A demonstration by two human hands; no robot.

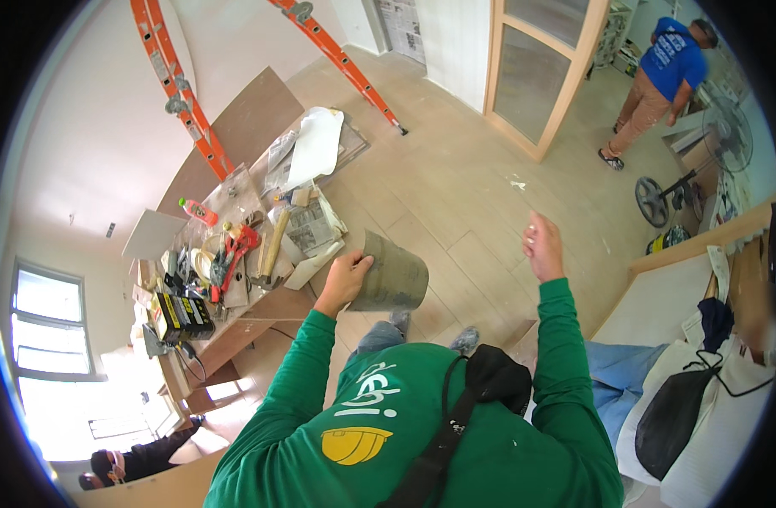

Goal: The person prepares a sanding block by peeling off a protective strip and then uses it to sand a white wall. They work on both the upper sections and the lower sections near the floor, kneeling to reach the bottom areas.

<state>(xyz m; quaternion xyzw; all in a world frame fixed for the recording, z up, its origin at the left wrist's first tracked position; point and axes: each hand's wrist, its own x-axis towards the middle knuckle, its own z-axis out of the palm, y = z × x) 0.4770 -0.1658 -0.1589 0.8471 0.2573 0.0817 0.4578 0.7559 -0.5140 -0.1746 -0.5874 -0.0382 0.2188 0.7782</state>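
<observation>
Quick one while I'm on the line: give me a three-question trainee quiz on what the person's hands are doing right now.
1. True or false: the left hand grips the grey bucket by its rim.
2. What does the right hand hold?
A. a hammer
B. nothing
C. the orange ladder
3. Fill the gap: the red-handled pliers lie on the cluttered ___ to the person's left.

Key:
1. True; the bucket is tilted on its side in that hand.
2. B; the hand is raised in the air, loosely closed, nothing showing in it.
3. Workbench.
</observation>
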